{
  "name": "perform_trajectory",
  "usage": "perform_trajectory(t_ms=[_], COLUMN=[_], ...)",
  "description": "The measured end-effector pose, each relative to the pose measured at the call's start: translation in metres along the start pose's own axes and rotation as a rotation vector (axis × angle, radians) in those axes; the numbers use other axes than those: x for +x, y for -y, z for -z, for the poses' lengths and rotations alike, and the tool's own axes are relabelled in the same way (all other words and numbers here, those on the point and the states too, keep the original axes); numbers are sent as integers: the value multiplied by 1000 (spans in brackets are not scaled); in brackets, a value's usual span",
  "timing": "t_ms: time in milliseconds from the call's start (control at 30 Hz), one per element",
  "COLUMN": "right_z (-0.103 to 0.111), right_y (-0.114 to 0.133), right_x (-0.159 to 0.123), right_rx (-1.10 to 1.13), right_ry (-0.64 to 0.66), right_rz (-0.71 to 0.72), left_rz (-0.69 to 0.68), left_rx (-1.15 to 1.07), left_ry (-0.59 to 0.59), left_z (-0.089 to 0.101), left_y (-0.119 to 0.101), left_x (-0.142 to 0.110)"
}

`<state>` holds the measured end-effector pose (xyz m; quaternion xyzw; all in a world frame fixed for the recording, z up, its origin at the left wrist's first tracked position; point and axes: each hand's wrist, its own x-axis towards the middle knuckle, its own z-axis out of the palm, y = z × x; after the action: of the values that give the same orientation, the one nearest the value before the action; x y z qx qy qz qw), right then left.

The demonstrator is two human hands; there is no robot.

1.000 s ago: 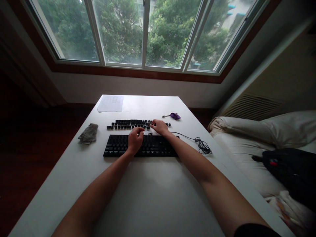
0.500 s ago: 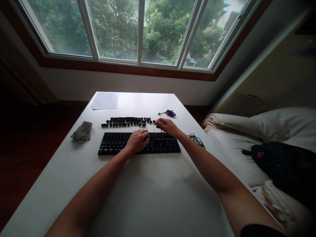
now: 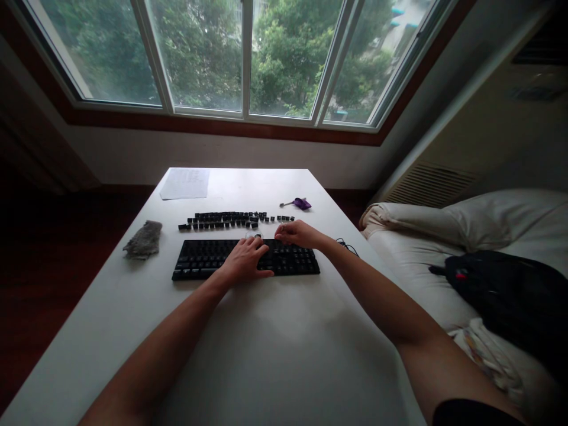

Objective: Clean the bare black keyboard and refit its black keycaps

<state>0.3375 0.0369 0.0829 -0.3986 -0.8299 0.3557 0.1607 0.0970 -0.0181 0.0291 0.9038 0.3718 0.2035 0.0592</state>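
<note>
Nearer than the keyboard (image 3: pixel 189 260), the white table (image 3: pixel 284 343) runs toward the person, both bare forearms stretched over it. Well off to the keyboard's right, on a pale sofa (image 3: pixel 394 236) beyond the table's edge, a crumpled cloth (image 3: pixel 492 355) lies nearest, then a black bag (image 3: pixel 510 290). The keyboard itself sits lengthwise across the table, its middle covered by the left hand (image 3: pixel 244 259), which is open, palm down, fingers spread. At its back edge, right of centre, the right hand (image 3: pixel 296 235) has its fingertips drawn together; whether something small is between them cannot be told. The right forearm passes just beside the keyboard's right end, in front of a black cable (image 3: pixel 347 247) that shows only partly. Left of the keyboard, well apart, is a rumpled grey rag (image 3: pixel 143 241). Close behind the keyboard, loose black keycaps (image 3: pixel 222 225) stand in uneven rows. Farther behind it, on its right, lies a purple brush (image 3: pixel 302 204); behind its left part, a paper sheet (image 3: pixel 185 183); beyond everything, a window (image 3: pixel 284 59).
</note>
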Motion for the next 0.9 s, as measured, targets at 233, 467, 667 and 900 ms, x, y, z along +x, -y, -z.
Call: perform_trajectory(t_ms=[233, 467, 667, 900], right_z=[0, -10, -17, -31], right_y=[6, -32, -38, -10], right_x=[-6, -30, -43, -29], right_rx=[-109, 346, 457, 497], right_ry=[21, -95, -256, -295], right_rz=[47, -85, -102, -44], left_rz=[8, 17, 67, 109], left_rx=[-6, -32, -101, -275], left_ry=[0, -26, -79, -194], left_z=[-2, -2, -2, -2], left_y=[3, 5, 7, 13], left_x=[0, -1, 1, 4])
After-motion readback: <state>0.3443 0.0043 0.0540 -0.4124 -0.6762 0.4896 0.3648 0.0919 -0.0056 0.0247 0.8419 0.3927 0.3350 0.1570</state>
